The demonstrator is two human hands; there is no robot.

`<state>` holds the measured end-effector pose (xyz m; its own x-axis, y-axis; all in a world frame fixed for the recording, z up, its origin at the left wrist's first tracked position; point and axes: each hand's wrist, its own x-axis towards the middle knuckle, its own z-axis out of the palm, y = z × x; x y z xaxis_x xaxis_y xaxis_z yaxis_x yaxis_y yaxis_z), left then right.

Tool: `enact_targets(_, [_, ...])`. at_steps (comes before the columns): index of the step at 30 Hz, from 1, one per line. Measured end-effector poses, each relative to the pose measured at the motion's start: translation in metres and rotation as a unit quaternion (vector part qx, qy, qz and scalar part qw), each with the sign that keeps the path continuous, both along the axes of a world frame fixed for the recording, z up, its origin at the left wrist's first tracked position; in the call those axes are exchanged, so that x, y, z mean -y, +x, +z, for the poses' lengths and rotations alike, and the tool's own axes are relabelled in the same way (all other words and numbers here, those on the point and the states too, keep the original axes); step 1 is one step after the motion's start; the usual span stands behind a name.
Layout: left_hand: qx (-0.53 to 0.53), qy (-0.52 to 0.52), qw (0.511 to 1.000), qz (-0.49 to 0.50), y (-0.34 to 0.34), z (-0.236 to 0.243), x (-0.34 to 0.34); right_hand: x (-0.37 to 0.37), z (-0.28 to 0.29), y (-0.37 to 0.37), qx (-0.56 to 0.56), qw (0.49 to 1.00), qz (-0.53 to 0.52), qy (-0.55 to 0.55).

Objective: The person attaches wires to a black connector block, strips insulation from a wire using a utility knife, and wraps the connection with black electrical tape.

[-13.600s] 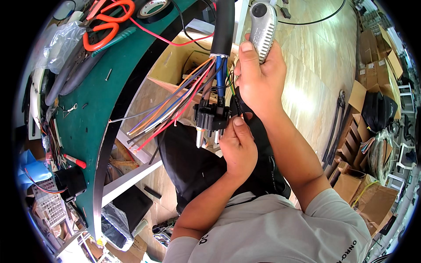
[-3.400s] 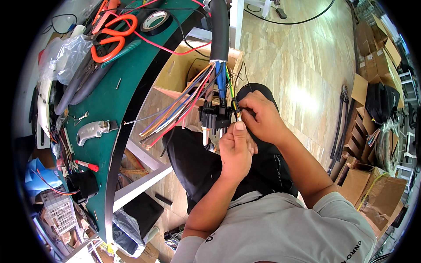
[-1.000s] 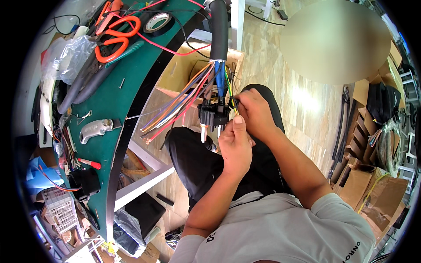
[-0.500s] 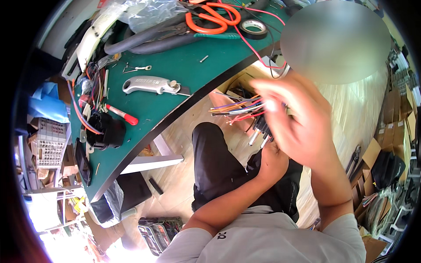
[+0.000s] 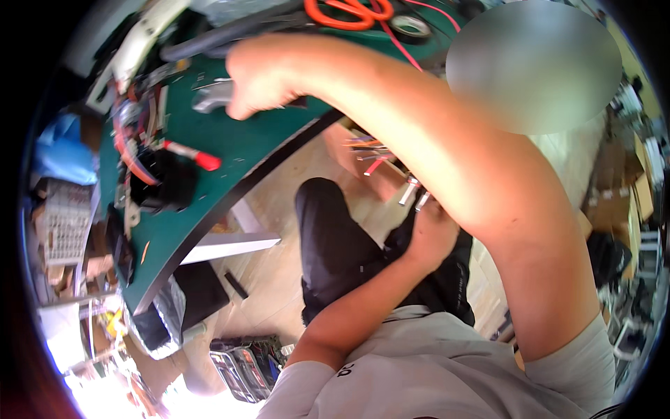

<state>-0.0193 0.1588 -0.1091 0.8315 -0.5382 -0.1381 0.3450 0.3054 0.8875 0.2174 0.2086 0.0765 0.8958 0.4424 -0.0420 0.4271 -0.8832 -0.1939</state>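
My left hand (image 5: 434, 234) is closed, low over my lap, on a wiring harness (image 5: 412, 190). Two silver prongs stick out of its dark end, and coloured wires (image 5: 370, 148) with bare red tips fan out beyond them. My right forearm crosses above and hides part of it. My right hand (image 5: 262, 80) is blurred and over the green table, on top of a grey utility knife (image 5: 211, 98). Only the handle's rear end shows clearly; the fingers are hidden, so I cannot tell whether they grip it.
Orange-handled scissors (image 5: 342, 15), a roll of black tape (image 5: 410, 28) and red wire lie at the table's far side. A red marker (image 5: 199, 157) and a black housing with wires (image 5: 166, 185) are on the left. The table's dark edge (image 5: 255, 183) curves before my knees.
My right hand has moved left and away from the harness, out to the utility knife on the table. The left hand stays closed on the harness. The view has shifted slightly.
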Motion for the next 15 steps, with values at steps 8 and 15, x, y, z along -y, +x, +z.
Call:
enact_targets(8, [-0.082, -0.046, 0.988, -0.124, 0.001, 0.0, -0.003, 0.138, 0.072, -0.179, 0.039, 0.817, -0.24, 0.522])
enact_targets(15, [-0.078, -0.028, 0.989, -0.119, 0.008, -0.001, -0.014, 0.174, -0.066, -0.233, 0.203, 0.687, -0.454, 0.53])
